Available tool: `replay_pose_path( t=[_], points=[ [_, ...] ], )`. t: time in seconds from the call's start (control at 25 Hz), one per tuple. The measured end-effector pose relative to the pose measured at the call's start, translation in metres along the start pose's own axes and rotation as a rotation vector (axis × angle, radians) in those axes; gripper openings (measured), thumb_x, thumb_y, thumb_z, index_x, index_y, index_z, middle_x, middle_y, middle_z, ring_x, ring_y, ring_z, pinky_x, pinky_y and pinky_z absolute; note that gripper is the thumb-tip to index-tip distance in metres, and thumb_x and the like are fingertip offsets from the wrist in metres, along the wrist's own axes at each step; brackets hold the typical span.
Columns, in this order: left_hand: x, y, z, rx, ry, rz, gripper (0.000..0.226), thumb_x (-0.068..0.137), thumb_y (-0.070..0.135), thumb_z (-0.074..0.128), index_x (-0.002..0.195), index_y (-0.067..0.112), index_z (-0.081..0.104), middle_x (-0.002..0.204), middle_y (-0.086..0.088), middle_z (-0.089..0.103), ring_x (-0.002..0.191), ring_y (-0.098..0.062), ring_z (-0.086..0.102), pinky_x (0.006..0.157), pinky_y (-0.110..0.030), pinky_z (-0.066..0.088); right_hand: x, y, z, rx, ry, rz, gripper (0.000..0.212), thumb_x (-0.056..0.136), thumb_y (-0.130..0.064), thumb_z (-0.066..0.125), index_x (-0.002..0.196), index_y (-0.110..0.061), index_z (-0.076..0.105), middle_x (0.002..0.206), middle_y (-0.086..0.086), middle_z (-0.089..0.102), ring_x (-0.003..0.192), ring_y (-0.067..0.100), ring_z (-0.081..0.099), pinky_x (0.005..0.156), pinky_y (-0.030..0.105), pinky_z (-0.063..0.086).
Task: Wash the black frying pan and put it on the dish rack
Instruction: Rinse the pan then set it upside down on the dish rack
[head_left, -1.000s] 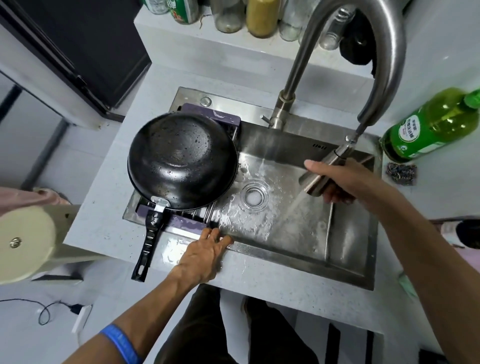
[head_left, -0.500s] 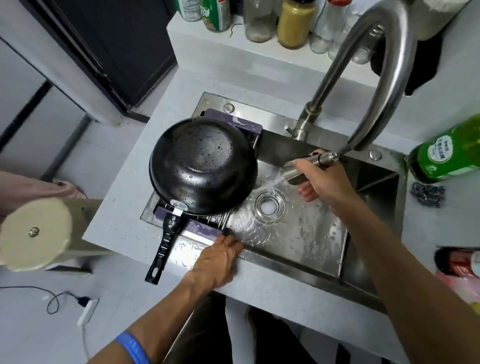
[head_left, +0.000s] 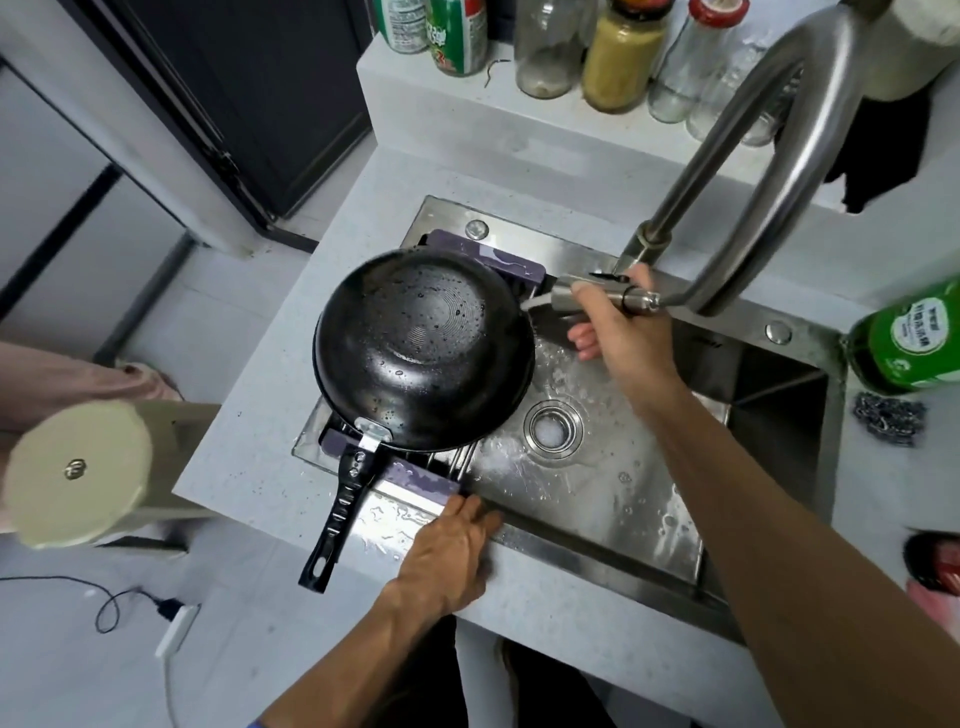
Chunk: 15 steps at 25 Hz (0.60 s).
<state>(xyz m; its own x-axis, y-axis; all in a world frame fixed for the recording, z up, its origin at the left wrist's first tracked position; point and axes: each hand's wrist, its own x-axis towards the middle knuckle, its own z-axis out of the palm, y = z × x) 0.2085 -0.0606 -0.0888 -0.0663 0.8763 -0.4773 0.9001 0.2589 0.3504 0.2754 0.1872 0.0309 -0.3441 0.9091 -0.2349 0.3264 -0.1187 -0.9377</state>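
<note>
Round black frying pan, wet and beaded with droplets, upside down at centre frame on a purple-ended wire dish rack spanning the left part of a stainless steel sink; long black handle pointing toward the lower left, past the sink rim. Right hand, right of the pan, fingers curled tight around a metal pull-out spray head of the tall curved steel tap, nozzle aimed left with water streaming just beside the pan's rim. Left hand, lower centre, flat on the wet front edge of the sink, fingers straight and close together, tips touching the rack's near purple end. Green plastic bottle lying at right edge.
</note>
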Motion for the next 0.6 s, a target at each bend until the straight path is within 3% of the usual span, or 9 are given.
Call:
replay_pose_path(
  t=[0.12,0.36,0.52,0.6],
  points=[
    [0.0,-0.002,0.0,-0.034,0.011,-0.017,0.06,0.086,0.034,0.055,0.143,0.029,0.038,0.143,0.001,0.037,0.133,-0.021,0.031,0.105,-0.033,0.042,0.011,-0.006,0.028,-0.017,-0.015,-0.011,0.04,0.086,-0.039,0.067,0.104,-0.006,0.053,0.08,0.017,0.073,0.06,0.019,0.066,0.055,0.04,0.058],
    [0.0,-0.006,0.002,-0.049,0.04,0.017,0.058,0.086,0.032,0.052,0.143,0.027,0.04,0.141,0.002,0.04,0.129,-0.02,0.034,0.107,-0.031,0.039,0.022,-0.013,0.048,-0.072,-0.001,-0.017,0.018,0.09,-0.033,0.068,0.085,-0.021,0.055,0.077,0.013,0.073,0.059,0.019,0.067,0.055,0.041,0.058],
    [-0.002,-0.006,0.0,-0.076,0.038,0.025,0.058,0.087,0.031,0.05,0.144,0.027,0.038,0.144,0.003,0.036,0.133,-0.019,0.03,0.108,-0.03,0.039,0.025,-0.02,0.066,-0.045,-0.064,-0.005,0.035,0.093,-0.032,0.066,0.105,-0.001,0.052,0.081,0.023,0.071,0.059,0.018,0.066,0.053,0.035,0.058],
    [-0.003,-0.004,-0.004,-0.068,0.041,0.015,0.057,0.088,0.03,0.05,0.143,0.026,0.039,0.144,0.001,0.036,0.133,-0.02,0.03,0.105,-0.032,0.042,0.026,-0.023,0.068,-0.048,-0.089,0.009,0.038,0.094,-0.034,0.065,0.108,-0.002,0.051,0.084,0.021,0.072,0.061,0.019,0.067,0.056,0.035,0.059]
  ],
)
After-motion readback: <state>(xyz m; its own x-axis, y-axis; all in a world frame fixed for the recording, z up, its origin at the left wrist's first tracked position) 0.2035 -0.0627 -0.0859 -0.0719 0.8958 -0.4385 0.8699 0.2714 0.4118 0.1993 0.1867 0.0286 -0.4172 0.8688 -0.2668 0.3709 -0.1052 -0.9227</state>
